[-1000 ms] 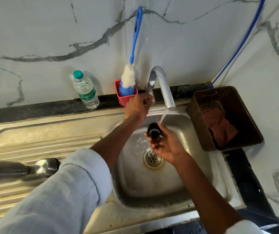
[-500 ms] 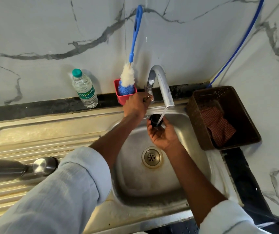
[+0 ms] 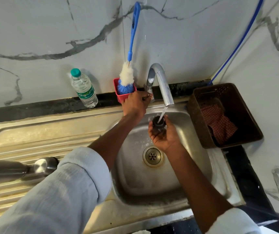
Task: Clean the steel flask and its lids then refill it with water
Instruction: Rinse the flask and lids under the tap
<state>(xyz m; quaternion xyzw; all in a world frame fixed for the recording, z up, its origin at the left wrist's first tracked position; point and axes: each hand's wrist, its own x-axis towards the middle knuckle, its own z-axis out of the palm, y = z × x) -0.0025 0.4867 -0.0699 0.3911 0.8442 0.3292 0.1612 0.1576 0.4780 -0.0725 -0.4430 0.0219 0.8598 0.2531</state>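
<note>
The right hand (image 3: 165, 137) cups a small black lid (image 3: 159, 123) in its curled fingers, under the stream from the tap (image 3: 162, 85), over the sink (image 3: 199, 166) at 12 o'clock from the drain. The left hand (image 3: 136, 104), at 10 o'clock from the lid, is closed on the tap's handle. By my judgement only lid rinsing is underway: the steel flask (image 3: 8, 168) lies on the draining board at 9 o'clock, unfilled, and the bottle brush (image 3: 126, 76) stands unused in its red holder.

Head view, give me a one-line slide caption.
Right hand holds a black lid under the running tap while the left hand grips the tap handle.
</note>
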